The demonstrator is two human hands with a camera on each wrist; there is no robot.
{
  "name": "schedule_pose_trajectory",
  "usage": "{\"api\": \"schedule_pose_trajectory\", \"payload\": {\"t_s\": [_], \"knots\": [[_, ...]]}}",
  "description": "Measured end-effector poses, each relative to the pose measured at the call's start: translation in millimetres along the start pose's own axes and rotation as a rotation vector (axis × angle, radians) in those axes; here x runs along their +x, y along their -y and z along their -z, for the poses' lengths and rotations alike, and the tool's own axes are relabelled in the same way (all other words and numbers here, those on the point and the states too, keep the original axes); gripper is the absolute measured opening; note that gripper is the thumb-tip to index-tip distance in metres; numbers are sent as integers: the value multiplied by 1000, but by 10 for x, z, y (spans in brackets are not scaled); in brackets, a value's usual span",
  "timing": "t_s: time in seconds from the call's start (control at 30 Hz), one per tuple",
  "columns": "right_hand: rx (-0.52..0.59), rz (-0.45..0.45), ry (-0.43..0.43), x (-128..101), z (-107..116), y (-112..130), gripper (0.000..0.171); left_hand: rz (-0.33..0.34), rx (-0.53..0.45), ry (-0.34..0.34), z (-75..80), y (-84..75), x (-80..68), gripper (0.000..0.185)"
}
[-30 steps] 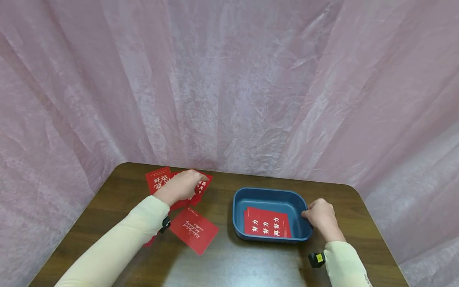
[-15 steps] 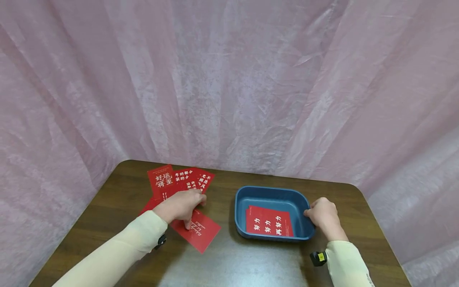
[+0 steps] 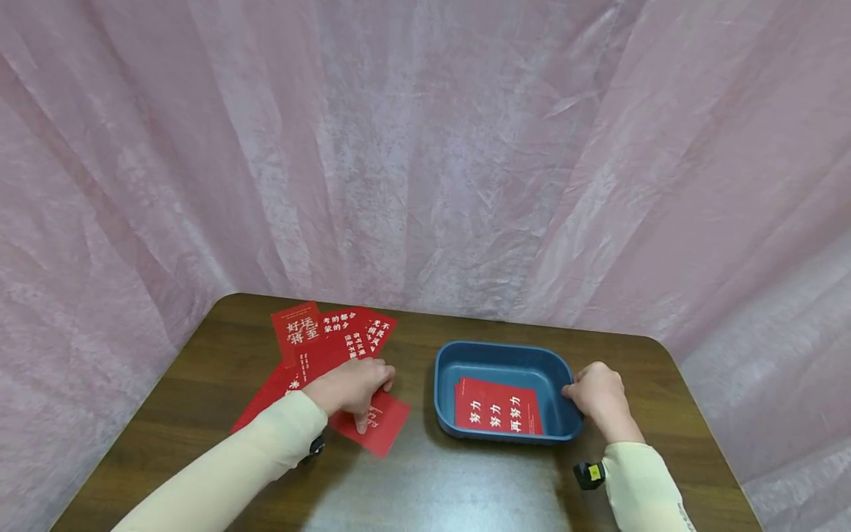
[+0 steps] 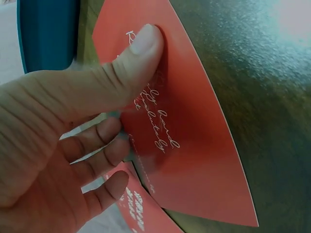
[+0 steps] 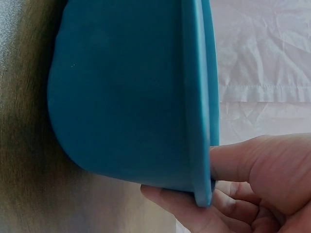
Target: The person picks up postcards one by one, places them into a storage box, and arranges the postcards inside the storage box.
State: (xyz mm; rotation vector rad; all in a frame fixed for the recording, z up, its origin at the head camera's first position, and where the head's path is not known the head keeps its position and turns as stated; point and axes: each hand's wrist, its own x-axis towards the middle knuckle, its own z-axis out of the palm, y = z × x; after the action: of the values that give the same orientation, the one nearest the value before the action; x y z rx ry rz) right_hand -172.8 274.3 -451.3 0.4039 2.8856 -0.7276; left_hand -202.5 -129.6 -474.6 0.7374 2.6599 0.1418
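Done: one card point(image 3: 499, 411) laid in tray point(image 3: 444, 384).
Left: card point(image 4: 184, 145) beside tray pinched by left hand point(image 3: 352, 388) fingers; others fanned on desk point(image 3: 432, 488).
R. hand point(image 3: 598, 397): fingers gripping tray rim.

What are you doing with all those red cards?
A person sits at a brown table. Their left hand pinches one red card, thumb on its face and fingers underneath, lifting its edge off the table. More red cards lie fanned out behind it. The right hand grips the rim of a blue tray, which already has one red card inside.
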Motion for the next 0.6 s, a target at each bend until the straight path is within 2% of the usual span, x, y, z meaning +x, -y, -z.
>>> {"api": "schedule_pose_trajectory", "payload": {"t_s": [0.13, 0.27, 0.4, 0.6], "knots": [[4, -5, 3, 5, -2, -2, 37, 42, -31, -6, -18, 28, 43, 64], [9, -11, 6, 3, -13, -7, 33, 48, -27, -28, -38, 65, 74, 68], [7, -17, 0, 5, -17, -11, 35, 53, -84, -54, -44, 97, 100, 68], [14, -17, 5, -7, -17, 3, 35, 52, -165, -133, -77, 149, 145, 67]]}}
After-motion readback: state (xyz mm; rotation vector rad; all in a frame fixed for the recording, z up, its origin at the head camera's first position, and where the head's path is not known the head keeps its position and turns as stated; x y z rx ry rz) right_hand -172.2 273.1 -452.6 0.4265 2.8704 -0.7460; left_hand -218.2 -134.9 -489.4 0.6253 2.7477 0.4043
